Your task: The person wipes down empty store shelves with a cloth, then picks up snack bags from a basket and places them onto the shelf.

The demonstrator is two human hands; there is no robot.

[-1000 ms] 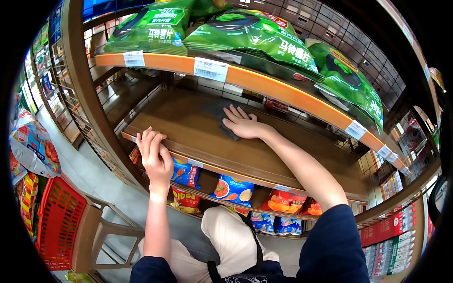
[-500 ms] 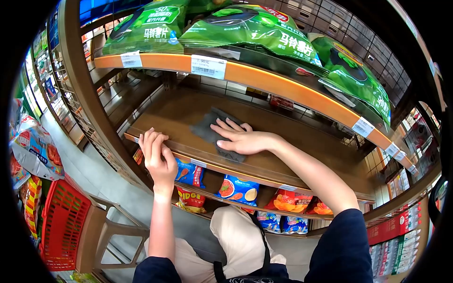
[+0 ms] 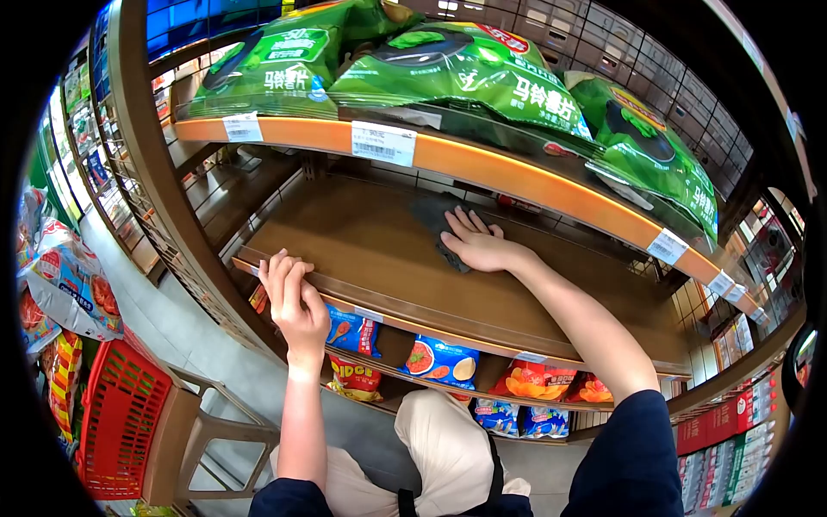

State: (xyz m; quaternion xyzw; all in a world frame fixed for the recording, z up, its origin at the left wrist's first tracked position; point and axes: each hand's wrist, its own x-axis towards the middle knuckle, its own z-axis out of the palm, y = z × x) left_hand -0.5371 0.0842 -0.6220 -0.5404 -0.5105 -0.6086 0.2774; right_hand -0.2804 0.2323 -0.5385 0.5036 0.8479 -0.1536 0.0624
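My right hand point(image 3: 479, 241) presses a dark grey cloth point(image 3: 438, 215) flat on the brown shelf board point(image 3: 362, 233), near the middle and toward the back. Its fingers are spread over the cloth, whose edges show to the left of and below the hand. My left hand point(image 3: 293, 293) rests at the left end of the board's front edge, fingers bent over the lip and slightly apart, holding no loose object.
Green chip bags point(image 3: 457, 73) lie on the orange-edged shelf point(image 3: 517, 168) above. Blue bags point(image 3: 441, 360) and red bags point(image 3: 534, 379) sit below. A red basket point(image 3: 125, 422) and a brown stool point(image 3: 228, 431) stand at the left.
Over the last half second my right hand and the cloth have moved back and to the right, and the cloth looks more bunched. My left hand has stayed at the front edge.
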